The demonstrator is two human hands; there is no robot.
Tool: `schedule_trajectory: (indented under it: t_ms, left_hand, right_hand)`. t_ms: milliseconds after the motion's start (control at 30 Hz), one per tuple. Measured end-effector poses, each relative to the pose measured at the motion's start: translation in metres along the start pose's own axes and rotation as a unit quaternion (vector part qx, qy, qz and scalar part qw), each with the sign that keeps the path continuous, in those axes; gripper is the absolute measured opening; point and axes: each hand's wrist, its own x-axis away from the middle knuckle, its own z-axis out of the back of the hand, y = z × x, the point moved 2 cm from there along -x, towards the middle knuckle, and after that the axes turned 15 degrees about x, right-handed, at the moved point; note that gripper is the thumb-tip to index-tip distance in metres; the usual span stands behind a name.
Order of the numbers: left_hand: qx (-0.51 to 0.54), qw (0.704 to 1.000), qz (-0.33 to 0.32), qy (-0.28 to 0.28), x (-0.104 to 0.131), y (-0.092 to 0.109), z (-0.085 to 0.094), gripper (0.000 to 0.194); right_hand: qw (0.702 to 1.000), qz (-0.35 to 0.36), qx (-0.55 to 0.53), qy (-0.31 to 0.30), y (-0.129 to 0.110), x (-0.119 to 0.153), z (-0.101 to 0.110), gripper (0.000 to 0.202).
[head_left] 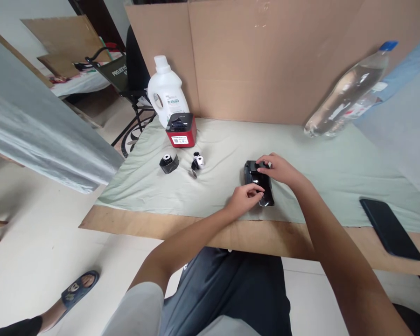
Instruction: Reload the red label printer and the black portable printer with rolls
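A glossy black device (255, 178) lies on the pale green cloth in front of me, with a shiny black flap or sheet reaching toward the table's front edge. My left hand (247, 198) is at its near left side, thumb and fingers pinched on the shiny black part. At the far right of the device is my right hand (278, 169), its fingers bent over the top and touching it, thumb apart from the index finger. The underside of the device is hidden.
Behind stand a red and black box (187, 139), a white jug (168, 91) and a large clear bottle (350, 88). Small rolls (168, 163) (199, 161) lie left of the device. A dark phone (390, 228) rests at the right front edge. Cardboard (248, 65) closes the back.
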Motion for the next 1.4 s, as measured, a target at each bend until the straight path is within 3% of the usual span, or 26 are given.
schedule_trajectory:
  t_ms: [100, 200, 300, 600, 733, 833, 933, 1000, 1100, 1233, 1400]
  left_hand:
    - [0.011, 1.0, 0.001, -0.001, 0.0, 0.004, -0.001, 0.019]
    - [0.01, 1.0, 0.0, 0.0, -0.001, 0.005, -0.002, 0.019]
    - [0.009, 1.0, 0.0, -0.001, -0.003, 0.005, -0.003, 0.018]
    - [0.033, 0.999, -0.01, -0.005, -0.003, 0.006, -0.004, 0.022]
    - [0.03, 0.999, 0.006, 0.037, -0.009, 0.007, 0.009, 0.042]
    - [-0.124, 0.99, -0.028, 0.061, -0.015, 0.013, 0.024, 0.044]
    - [-0.308, 0.95, -0.042, 0.023, -0.019, 0.019, 0.031, 0.048]
    - [-0.364, 0.93, -0.038, 0.013, -0.02, 0.02, 0.032, 0.049]
    - [-0.378, 0.925, -0.034, 0.016, -0.019, 0.019, 0.031, 0.049]
    - [-0.378, 0.925, -0.033, 0.019, -0.018, 0.019, 0.03, 0.051]
    - [-0.374, 0.927, -0.024, 0.021, -0.018, 0.023, 0.031, 0.052]
  right_hand:
    - [0.995, -0.088, -0.011, -0.033, 0.007, -0.005, -0.005, 0.055]
    - [0.981, -0.157, -0.041, -0.105, 0.008, -0.006, -0.007, 0.07]
    - [0.965, -0.189, -0.074, -0.164, 0.002, -0.005, -0.004, 0.074]
    - [0.933, -0.226, -0.131, -0.247, -0.01, -0.001, 0.009, 0.07]
    - [0.927, -0.232, -0.163, -0.245, -0.007, 0.002, 0.004, 0.073]
    - [0.925, -0.235, -0.19, -0.23, -0.003, 0.004, -0.001, 0.072]
    - [0.925, -0.231, -0.218, -0.209, 0.001, 0.007, -0.006, 0.072]
    - [0.926, -0.225, -0.233, -0.191, 0.004, 0.01, -0.009, 0.074]
    - [0.921, -0.208, -0.294, -0.149, 0.01, 0.019, -0.016, 0.075]
    - [0.87, -0.212, -0.431, -0.116, 0.023, 0.031, -0.027, 0.068]
    - [0.855, -0.249, -0.448, -0.076, 0.029, 0.032, -0.037, 0.056]
